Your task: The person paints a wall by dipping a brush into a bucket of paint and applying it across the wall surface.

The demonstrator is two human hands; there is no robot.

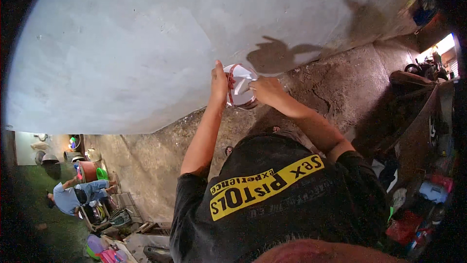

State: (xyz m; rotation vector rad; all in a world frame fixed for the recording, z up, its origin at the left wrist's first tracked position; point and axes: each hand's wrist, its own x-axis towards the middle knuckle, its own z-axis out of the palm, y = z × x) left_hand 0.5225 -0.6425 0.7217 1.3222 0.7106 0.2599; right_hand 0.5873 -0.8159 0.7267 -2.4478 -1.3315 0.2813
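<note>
My left hand [220, 84] is closed on the left side of a round tub [231, 98] with a reddish-brown rim, its fingertips pointing up. White material [244, 96] fills the inside. My right hand [266, 90] reaches in at the tub's right edge, its fingers closed together. From its fingertips a pale, flat white-coated tool [241, 86] seems to extend into the tub; its handle is hidden in the hand. The tub is held in front of my chest, close to the foot of a grey-white wall [121, 63].
Rough brown ground [335, 83] runs along the wall's foot. A seated person in blue [80, 197] is at the lower left, beside a red bucket [87, 171] and wooden crates. A dark cloth-draped object [413, 102] and piled household things [433, 192] stand on the right.
</note>
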